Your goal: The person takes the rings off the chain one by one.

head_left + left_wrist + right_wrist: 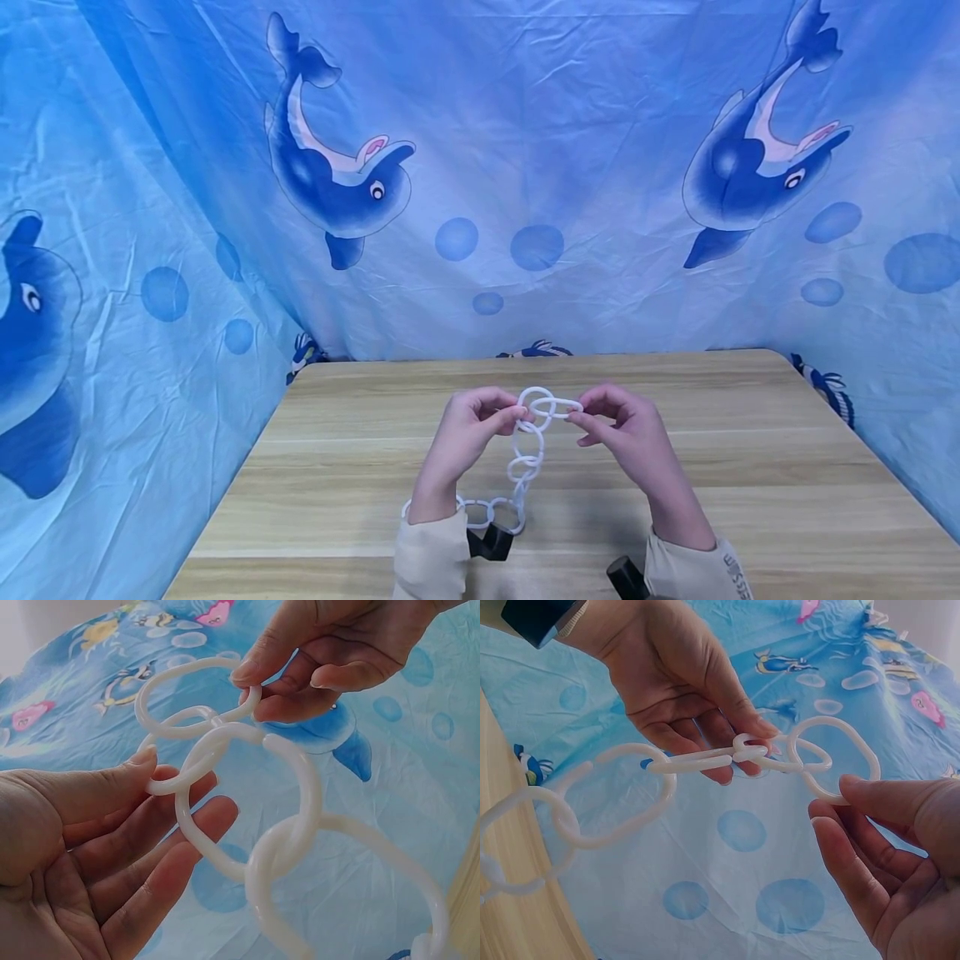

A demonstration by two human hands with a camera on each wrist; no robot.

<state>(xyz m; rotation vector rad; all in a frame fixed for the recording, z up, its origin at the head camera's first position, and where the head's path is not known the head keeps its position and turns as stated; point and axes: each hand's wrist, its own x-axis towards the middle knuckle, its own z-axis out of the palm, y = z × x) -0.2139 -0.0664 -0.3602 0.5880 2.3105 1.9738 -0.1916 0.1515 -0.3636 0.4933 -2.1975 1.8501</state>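
Observation:
Both hands hold up a chain of white plastic links (315, 795) above the table. My left hand (468, 429) pinches a link close to the chain's end between thumb and forefinger, its other fingers loosely bent beneath. In the right wrist view, my right hand (907, 847) grips the end link (874, 754) at its outer edge with thumb and fingertips. That end link loops through the neighbouring one, between the two hands. From the left hand the remaining links hang down in a row, and the lower part of the chain (477, 526) passes behind the left wrist.
A wood-grain table (337, 475) lies under the hands. Blue cloth (615, 167) printed with dolphins and bubbles hangs behind it and along both sides. Black wrist devices (491, 543) show by the beige sleeves (431, 554).

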